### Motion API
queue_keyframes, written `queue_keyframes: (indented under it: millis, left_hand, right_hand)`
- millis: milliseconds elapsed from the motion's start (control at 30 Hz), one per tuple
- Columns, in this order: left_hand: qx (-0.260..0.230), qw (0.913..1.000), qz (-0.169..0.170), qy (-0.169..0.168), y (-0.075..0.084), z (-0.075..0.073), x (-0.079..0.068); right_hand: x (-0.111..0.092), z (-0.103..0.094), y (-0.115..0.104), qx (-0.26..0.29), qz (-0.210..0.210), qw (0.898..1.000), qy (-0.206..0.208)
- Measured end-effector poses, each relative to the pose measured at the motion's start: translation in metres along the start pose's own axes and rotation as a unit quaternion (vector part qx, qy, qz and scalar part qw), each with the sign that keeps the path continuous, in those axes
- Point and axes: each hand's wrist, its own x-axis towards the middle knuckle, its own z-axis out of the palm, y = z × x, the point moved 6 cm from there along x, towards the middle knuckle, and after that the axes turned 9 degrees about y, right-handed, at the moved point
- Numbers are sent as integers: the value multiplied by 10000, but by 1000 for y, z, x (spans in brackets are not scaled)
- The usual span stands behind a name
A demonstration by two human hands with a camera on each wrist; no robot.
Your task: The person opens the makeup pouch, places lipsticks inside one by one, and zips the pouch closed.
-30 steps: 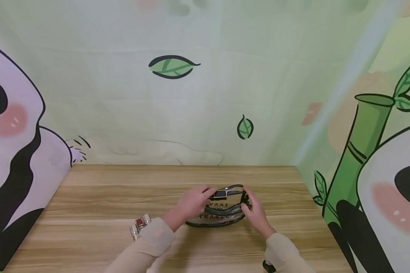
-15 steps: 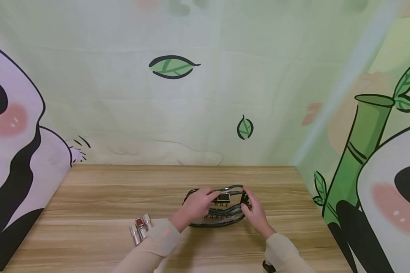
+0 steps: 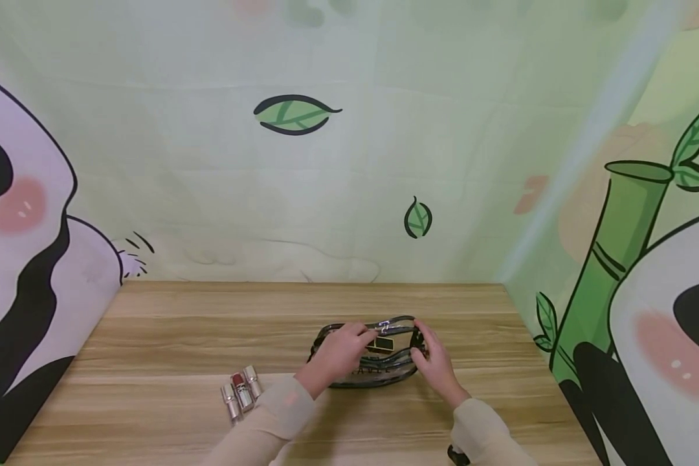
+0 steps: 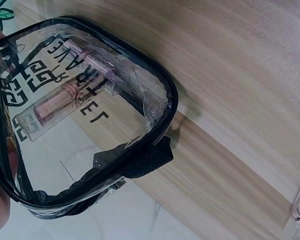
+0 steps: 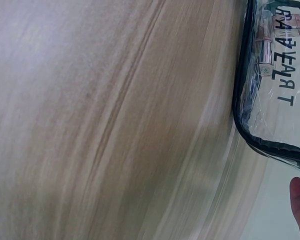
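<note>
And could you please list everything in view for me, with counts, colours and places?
Pouch: 1, clear with black trim, on the table
Box: 1, black with gold edges, at the pouch's opening
Inner tubes: 2 seen, pinkish, inside the pouch
Outer tubes: 3, one dark red and silver, two pale silver, left of the pouch
Table: 1, light brown, under everything
Backdrop: 1, pale green with printed pandas, leaves and bamboo, around the table
Sleeves: 2, cream, bottom
Left hand: 1, bare, holding the box
Right hand: 1, bare, gripping the pouch's right end
</note>
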Motion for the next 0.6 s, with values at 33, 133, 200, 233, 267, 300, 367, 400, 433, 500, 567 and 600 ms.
queue_keyframes:
  millis: [33,133,200,233,267,300,367,400,433,500,567,600]
  left_hand:
    - [9,10000,2,-21,0,0,0]
    - [26,9999,-14,-148,-1,2,-1]
    - [37,9997,-36,-243,-1,3,-1]
    - [41,9996,-50,-278,-2,3,-1]
    - [38,9995,-62,-308,-2,4,-2]
    - [32,9995,-74,-318,-3,4,-2]
    - [19,9994,-99,-323,-4,4,-2]
    - [15,9995,-103,-314,-4,3,-2]
    - [12,9995,-97,-298,-4,3,-2]
    - [7,9996,-90,-274,-4,2,-2]
    - [12,9996,-84,-273,-4,1,-3]
    - [15,9996,-85,-272,-4,0,-3]
  right_hand:
    - [0,0,0,-7,-13,10000,3]
    - [-1,0,-1,-31,-62,10000,14]
    - [-1,0,-1,-43,-92,9999,30]
    - [-1,0,-1,-46,-101,9999,35]
    - [-1,0,-1,-48,-106,9999,32]
    - [-1,0,-1,-45,-116,9999,39]
    - [-1,0,-2,-37,-146,9999,51]
    - [-1,0,-2,-33,-164,9998,58]
    - [-1,0,-2,-25,-186,9998,72]
    - [0,0,-3,-12,-216,9997,94]
    - [0,0,-3,-1,-213,9997,99]
    - [0,0,-3,-5,-216,9997,90]
